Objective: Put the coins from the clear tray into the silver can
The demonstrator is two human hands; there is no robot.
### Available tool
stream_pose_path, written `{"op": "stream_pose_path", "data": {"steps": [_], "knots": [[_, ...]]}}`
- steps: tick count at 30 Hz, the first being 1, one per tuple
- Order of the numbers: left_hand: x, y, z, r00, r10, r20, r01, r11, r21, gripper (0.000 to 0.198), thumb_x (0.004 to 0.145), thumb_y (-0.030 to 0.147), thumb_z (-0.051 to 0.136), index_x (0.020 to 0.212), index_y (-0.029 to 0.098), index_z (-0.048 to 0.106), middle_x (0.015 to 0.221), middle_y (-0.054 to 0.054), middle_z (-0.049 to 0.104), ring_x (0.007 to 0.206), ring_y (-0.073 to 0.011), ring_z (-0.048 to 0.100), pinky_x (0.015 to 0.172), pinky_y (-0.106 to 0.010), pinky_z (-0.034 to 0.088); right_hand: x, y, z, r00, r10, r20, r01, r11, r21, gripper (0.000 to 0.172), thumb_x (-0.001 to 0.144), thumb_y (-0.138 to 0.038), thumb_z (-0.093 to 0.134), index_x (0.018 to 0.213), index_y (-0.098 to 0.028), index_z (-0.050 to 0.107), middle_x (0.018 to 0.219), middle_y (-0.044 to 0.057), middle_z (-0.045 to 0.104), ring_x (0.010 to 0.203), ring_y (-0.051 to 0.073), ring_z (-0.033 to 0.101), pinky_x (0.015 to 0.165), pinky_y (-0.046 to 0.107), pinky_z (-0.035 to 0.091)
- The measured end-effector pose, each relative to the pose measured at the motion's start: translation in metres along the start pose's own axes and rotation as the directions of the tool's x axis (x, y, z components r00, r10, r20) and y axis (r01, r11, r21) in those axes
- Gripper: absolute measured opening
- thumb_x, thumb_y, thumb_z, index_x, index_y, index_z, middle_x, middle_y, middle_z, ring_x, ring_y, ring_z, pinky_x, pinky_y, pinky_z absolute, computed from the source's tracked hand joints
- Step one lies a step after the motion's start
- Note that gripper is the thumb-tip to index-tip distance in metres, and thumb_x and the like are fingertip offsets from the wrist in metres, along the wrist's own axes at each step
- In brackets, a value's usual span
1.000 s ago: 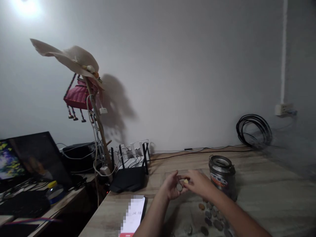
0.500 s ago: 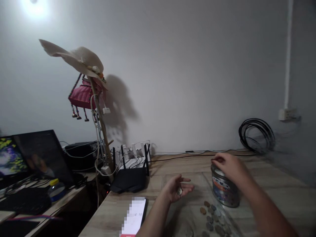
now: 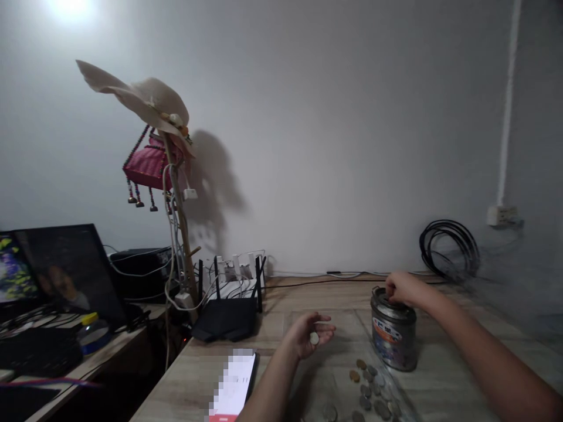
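My left hand (image 3: 310, 335) is turned palm up over the table, fingers loosely curled, with a silver coin (image 3: 314, 338) resting in it. Fingers pinched together, my right hand (image 3: 401, 288) is on the top of a round metal tin (image 3: 393, 337) with a printed label. What those fingertips hold, if anything, is hidden. Several loose coins (image 3: 366, 390), mostly silver and a couple brass-coloured, lie on a clear plastic sheet (image 3: 343, 357) between my left forearm and the tin.
A phone (image 3: 235, 381) with a lit screen lies left of my left forearm. Behind it stands a black router (image 3: 226, 316). A coil of black cable (image 3: 448, 249) leans at the wall. Further left are a yellow-capped bottle (image 3: 93, 334) and a monitor (image 3: 65, 275).
My right hand has shifted from above the tin's left rim onto the middle of its top, fingertips pointing down. My left hand still holds the coin. The view has turned slightly.
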State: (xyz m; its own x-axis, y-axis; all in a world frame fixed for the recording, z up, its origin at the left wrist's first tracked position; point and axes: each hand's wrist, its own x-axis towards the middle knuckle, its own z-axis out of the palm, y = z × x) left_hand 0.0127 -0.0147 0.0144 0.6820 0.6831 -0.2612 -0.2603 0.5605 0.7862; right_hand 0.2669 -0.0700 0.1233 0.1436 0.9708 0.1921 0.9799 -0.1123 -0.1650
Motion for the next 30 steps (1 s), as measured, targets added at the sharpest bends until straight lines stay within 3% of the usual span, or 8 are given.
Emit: {"op": "stream_pose_path", "data": {"steps": [12, 15, 17, 19, 22, 24, 26, 30], "knots": [[0.0, 0.003, -0.004, 0.998, 0.043, -0.046, -0.053, 0.966, -0.252, 0.037, 0.075, 0.027, 0.037, 0.103, 0.003, 0.044, 0.079, -0.015, 0.058, 0.076, -0.0191, 0.057, 0.071, -0.028, 0.041, -0.003, -0.009, 0.003, 0.998, 0.042, -0.039, -0.046, 0.994, -0.096, 0.022, 0.055, -0.003, 0.047, 0.064, -0.015, 0.064, 0.067, 0.008, 0.063, 0.064, 0.016, 0.056, 0.052, 0.021, 0.033], [0.001, 0.004, -0.004, 0.996, 0.05, -0.07, -0.071, 0.94, -0.333, 0.04, 0.077, 0.028, 0.034, 0.108, 0.002, 0.041, 0.082, -0.016, 0.057, 0.082, -0.0208, 0.055, 0.071, -0.029, 0.04, -0.016, -0.029, 0.01, 0.978, -0.011, -0.207, -0.01, 0.995, -0.102, 0.023, 0.065, -0.011, 0.044, 0.076, -0.018, 0.063, 0.08, 0.008, 0.063, 0.074, 0.017, 0.056, 0.059, 0.023, 0.035], [0.002, 0.003, -0.005, 0.996, 0.054, -0.067, -0.074, 0.935, -0.347, 0.042, 0.078, 0.03, 0.032, 0.107, 0.002, 0.041, 0.082, -0.016, 0.057, 0.081, -0.0212, 0.055, 0.07, -0.029, 0.04, -0.029, -0.056, 0.025, 0.942, -0.124, -0.313, 0.099, 0.991, -0.092, 0.024, 0.073, -0.019, 0.038, 0.08, -0.019, 0.061, 0.084, 0.007, 0.061, 0.077, 0.016, 0.055, 0.063, 0.024, 0.035], [0.003, 0.003, -0.006, 0.997, 0.055, -0.05, -0.068, 0.943, -0.326, 0.041, 0.079, 0.033, 0.031, 0.104, 0.002, 0.044, 0.077, -0.014, 0.058, 0.074, -0.0197, 0.056, 0.066, -0.028, 0.039, -0.041, -0.087, 0.046, 0.932, -0.308, -0.191, 0.304, 0.951, -0.049, 0.025, 0.076, -0.026, 0.036, 0.079, -0.021, 0.061, 0.08, 0.006, 0.061, 0.074, 0.015, 0.054, 0.064, 0.024, 0.036], [0.007, 0.002, -0.01, 0.999, 0.038, -0.008, -0.039, 0.971, -0.237, 0.042, 0.08, 0.039, 0.027, 0.094, 0.007, 0.051, 0.06, -0.006, 0.055, 0.054, -0.0146, 0.052, 0.055, -0.025, 0.035, -0.052, -0.125, 0.078, 0.846, -0.527, -0.081, 0.529, 0.848, 0.011, 0.022, 0.075, -0.026, 0.04, 0.086, -0.022, 0.059, 0.091, 0.004, 0.059, 0.082, 0.016, 0.053, 0.067, 0.024, 0.036], [0.01, 0.002, -0.012, 1.0, 0.015, 0.007, -0.013, 0.986, -0.166, 0.045, 0.08, 0.044, 0.024, 0.088, 0.01, 0.054, 0.054, -0.002, 0.052, 0.046, -0.013, 0.048, 0.05, -0.023, 0.032, -0.051, -0.136, 0.092, 0.823, -0.568, -0.034, 0.568, 0.823, 0.011, 0.021, 0.072, -0.023, 0.043, 0.086, -0.02, 0.059, 0.094, 0.005, 0.059, 0.086, 0.017, 0.052, 0.069, 0.025, 0.035], [0.012, 0.0, -0.013, 0.999, -0.003, 0.032, 0.007, 0.991, -0.134, 0.048, 0.08, 0.046, 0.021, 0.083, 0.011, 0.055, 0.053, -0.002, 0.052, 0.045, -0.0128, 0.048, 0.049, -0.023, 0.031, -0.047, -0.138, 0.098, 0.831, -0.556, -0.004, 0.556, 0.831, 0.014, 0.021, 0.071, -0.023, 0.044, 0.086, -0.019, 0.058, 0.092, 0.006, 0.06, 0.085, 0.018, 0.052, 0.068, 0.025, 0.035], [0.013, -0.004, -0.008, 0.978, 0.01, 0.21, 0.026, 0.986, -0.168, 0.049, 0.08, 0.047, 0.023, 0.076, 0.011, 0.055, 0.057, -0.004, 0.055, 0.052, -0.0126, 0.051, 0.055, -0.023, 0.034, -0.039, -0.133, 0.093, 0.836, -0.549, 0.016, 0.548, 0.835, 0.041, 0.02, 0.072, -0.021, 0.044, 0.083, -0.019, 0.059, 0.087, 0.005, 0.061, 0.08, 0.016, 0.054, 0.066, 0.024, 0.034]]}}
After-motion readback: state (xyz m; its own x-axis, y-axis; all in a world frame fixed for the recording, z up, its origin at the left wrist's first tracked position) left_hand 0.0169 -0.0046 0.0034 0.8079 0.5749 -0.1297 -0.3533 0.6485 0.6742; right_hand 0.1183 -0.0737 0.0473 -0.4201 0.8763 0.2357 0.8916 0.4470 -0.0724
